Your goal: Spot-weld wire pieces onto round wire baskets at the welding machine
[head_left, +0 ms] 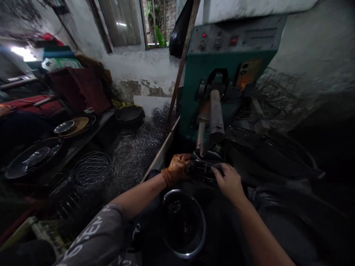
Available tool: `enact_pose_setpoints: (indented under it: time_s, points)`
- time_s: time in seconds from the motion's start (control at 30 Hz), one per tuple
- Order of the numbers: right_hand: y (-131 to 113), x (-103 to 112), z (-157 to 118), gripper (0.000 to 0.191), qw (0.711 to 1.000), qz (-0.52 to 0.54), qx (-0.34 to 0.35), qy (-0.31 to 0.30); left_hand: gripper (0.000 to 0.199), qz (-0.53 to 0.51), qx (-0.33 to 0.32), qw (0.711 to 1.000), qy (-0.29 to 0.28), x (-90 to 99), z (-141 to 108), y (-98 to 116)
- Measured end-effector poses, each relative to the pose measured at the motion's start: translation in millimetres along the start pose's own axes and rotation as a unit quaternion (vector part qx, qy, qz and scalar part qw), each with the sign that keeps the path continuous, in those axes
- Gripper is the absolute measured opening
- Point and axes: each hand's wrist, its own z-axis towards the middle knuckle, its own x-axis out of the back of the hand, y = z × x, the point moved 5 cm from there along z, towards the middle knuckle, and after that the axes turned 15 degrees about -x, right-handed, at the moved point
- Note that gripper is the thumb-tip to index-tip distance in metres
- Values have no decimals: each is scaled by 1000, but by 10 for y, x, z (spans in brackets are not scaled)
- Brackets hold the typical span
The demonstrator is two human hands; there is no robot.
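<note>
My left hand (180,168), in an orange work glove with dark fingertips, closes on the left side of a small wire rack (204,169). The bare fingers of my right hand (227,179) pinch the rack's right side. Thin crossed wires span the gap between the hands, just below the electrode arms (201,138) of a green welding machine (191,81). A thick grey cylinder (216,114) juts from the machine above the rack. Below my hands lies a dark round bowl with a shiny rim (203,229). Shadow hides the rack's lower part.
Round wire racks (93,170) and tangled wire pieces (133,147) pile up at the left. Pans stand on a bench (94,131) farther left. A wooden board (158,153) slants beside the machine. Dark, wide pans (277,151) sit at the right. A person's dark sleeve (16,129) shows at the left edge.
</note>
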Motion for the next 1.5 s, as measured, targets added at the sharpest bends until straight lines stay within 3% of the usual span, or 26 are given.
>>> enact_pose_setpoints:
  time_s: [0.5, 0.83, 1.5]
  points:
    - [62, -176, 186, 16, 998, -23, 40, 46, 31, 23, 55, 998, -17, -178, 38, -272]
    - [109, -282, 335, 10, 996, -27, 64, 52, 50, 35, 56, 997, -28, -242, 38, -424]
    - [107, -309, 343, 13, 989, -18, 119, 83, 49, 74, 55, 994, -53, -291, -5, -506]
